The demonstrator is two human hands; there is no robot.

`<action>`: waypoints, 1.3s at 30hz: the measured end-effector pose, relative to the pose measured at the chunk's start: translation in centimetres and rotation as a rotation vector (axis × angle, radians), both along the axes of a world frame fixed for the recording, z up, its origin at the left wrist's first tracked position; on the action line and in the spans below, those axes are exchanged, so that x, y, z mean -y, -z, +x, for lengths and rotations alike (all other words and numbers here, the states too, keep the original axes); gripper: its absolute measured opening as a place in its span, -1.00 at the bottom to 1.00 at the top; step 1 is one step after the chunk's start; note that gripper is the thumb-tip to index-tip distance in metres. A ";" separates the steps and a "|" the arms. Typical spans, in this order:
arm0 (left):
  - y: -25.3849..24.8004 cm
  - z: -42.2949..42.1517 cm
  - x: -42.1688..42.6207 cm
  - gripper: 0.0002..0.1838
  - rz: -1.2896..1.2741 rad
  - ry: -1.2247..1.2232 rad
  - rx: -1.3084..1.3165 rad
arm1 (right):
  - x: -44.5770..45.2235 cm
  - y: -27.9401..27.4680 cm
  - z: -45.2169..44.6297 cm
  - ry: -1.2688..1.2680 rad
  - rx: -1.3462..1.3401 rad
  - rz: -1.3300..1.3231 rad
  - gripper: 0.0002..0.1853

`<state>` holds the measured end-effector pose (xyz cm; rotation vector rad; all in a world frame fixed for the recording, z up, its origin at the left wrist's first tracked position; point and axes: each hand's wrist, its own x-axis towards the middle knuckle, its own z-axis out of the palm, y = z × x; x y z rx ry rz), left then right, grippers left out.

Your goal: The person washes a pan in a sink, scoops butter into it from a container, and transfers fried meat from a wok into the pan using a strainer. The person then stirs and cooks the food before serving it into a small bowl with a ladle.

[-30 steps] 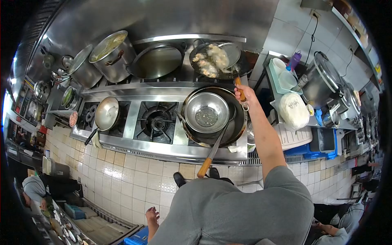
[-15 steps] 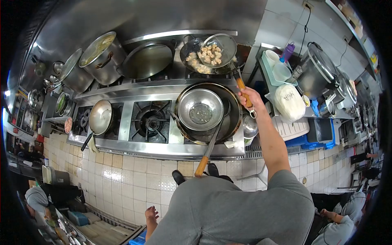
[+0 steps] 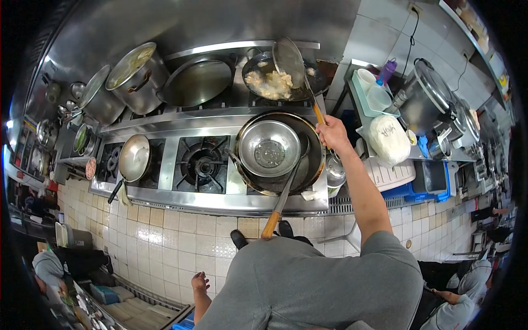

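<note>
My right hand [image 3: 332, 132] is closed round the wooden handle of a strainer [image 3: 290, 58]. The strainer is tilted on its side over a wok [image 3: 252, 65] of bubbling oil at the back burner. Pale browned fried pieces [image 3: 269, 83] float in the oil, and a few are by the strainer's lower edge. Low at my left side hangs my left hand [image 3: 200, 282], its fingers loosely bent and apart, holding nothing. In front of me a metal bowl [image 3: 269, 147] sits in a large dark pan [image 3: 313, 165], beside a ladle [image 3: 286, 192] with a wooden handle.
Left of the wok are a wide pan of liquid [image 3: 199, 82] and a tall stockpot [image 3: 137, 71]. A frying pan [image 3: 135, 158] rests on the front left burner. A white plastic bag [image 3: 389, 137] and containers stand right. Other people [image 3: 474, 291] are behind me on both sides.
The strainer has turned from nearly level to steeply tilted, and the pieces in it have dropped into the wok. My right hand has shifted slightly left; my left hand moved a little.
</note>
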<state>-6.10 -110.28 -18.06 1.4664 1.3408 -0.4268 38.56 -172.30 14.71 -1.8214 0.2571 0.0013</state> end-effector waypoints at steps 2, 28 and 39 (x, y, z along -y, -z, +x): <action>0.5 -0.7 0.0 -0.49 -0.017 0.005 0.010 | -0.9 -0.8 -0.4 0.002 0.017 0.002 -0.87; 1.4 -3.7 0.1 -0.47 -0.039 -0.018 0.019 | 0.2 3.2 1.0 0.035 0.295 -0.490 -0.60; 1.1 -5.4 1.1 -0.58 -0.043 -0.046 0.016 | 4.0 4.1 4.3 0.128 0.019 -0.063 -0.88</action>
